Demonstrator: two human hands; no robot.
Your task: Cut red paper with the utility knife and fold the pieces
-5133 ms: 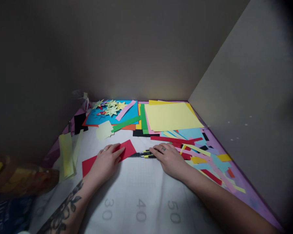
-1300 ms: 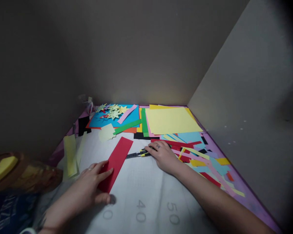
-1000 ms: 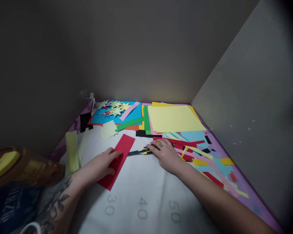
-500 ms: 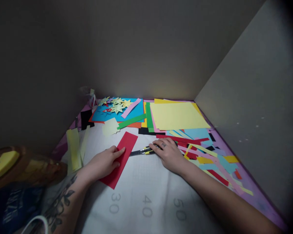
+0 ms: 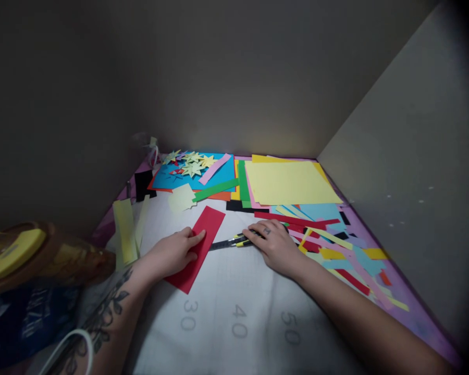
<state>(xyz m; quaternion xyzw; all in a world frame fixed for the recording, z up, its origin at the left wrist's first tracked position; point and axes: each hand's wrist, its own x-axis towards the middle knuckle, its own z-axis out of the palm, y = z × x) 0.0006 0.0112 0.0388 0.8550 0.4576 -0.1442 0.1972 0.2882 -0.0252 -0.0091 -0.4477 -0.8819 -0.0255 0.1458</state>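
A folded-looking red paper strip [image 5: 203, 234] lies slanted on the white numbered sheet [image 5: 219, 312]. My left hand [image 5: 174, 252] rests on its left side, fingers spread apart and touching the paper. Right of the strip is a black and yellow utility knife [image 5: 230, 242], its blade pointing left with the tip close to the paper's right edge. My right hand [image 5: 271, 239] covers the knife's handle with the fingers over it; part of the handle is hidden under the palm.
Paper stars [image 5: 193, 167] lie on blue paper at the back left, beside a green strip [image 5: 217, 190]. A yellow sheet stack [image 5: 293, 182] is at the back right, with coloured scraps [image 5: 336, 253] nearer. A brown-rimmed container [image 5: 47, 255] stands left.
The whole view has shifted slightly, so things appear a little to the right and higher. My hands, the red strip and the knife keep nearly the same places relative to each other.
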